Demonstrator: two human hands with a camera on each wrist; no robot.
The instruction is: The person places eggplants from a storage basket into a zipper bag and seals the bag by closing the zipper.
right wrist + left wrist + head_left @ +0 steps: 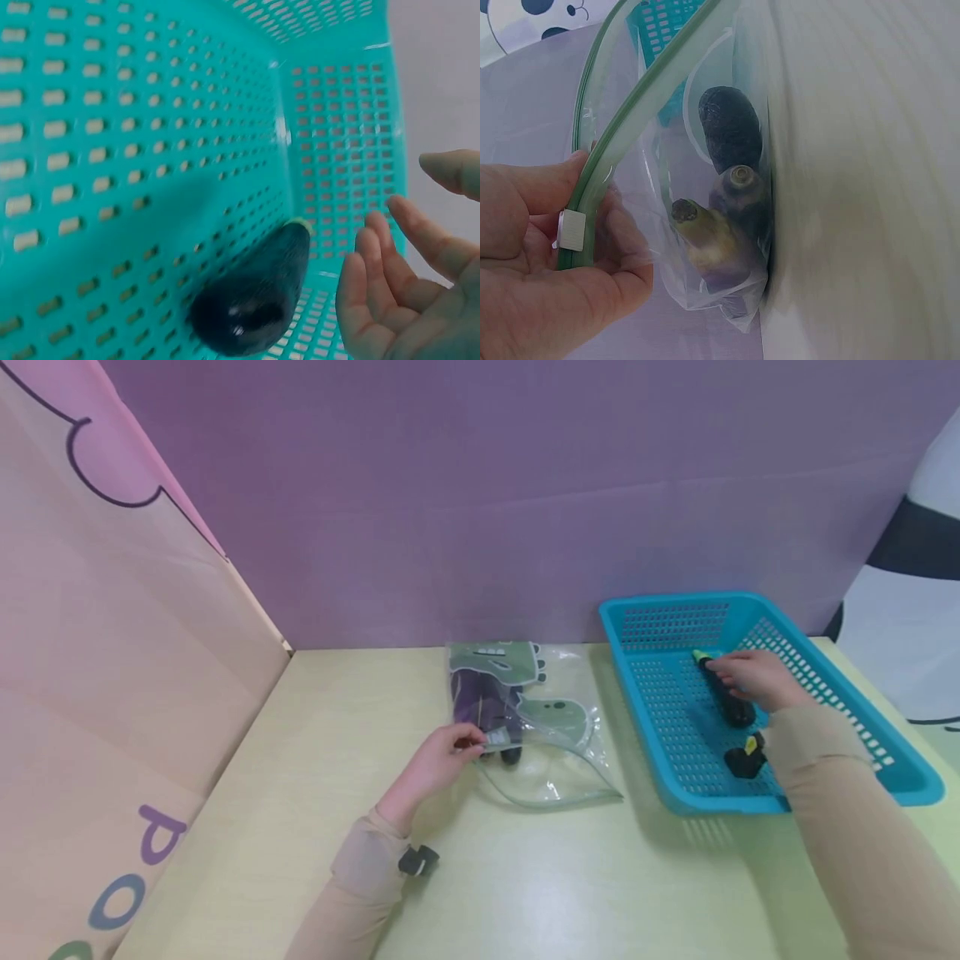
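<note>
My left hand point(435, 767) pinches the green-edged opening of a clear zip bag point(557, 720) with green animal prints. A white slider point(572, 229) sits on that edge by the thumb in the left wrist view. The bag lies on the table with its mouth parted. Inside are dark purple eggplants point(731, 129), partly hidden by the prints. Over the blue basket point(637, 706), my right hand point(761, 681) reaches toward a dark eggplant point(731, 702) with a pale green tip. In the right wrist view its fingers are spread and loosely bent, apart from that eggplant point(259, 296).
The basket stands to the right of the bag, its raised rim point(628, 693) between them. A purple backdrop point(450, 510) closes off the table's back edge, and a printed panel point(135, 652) stands at the left. Black wrist devices point(418, 861) sit on both sleeves.
</note>
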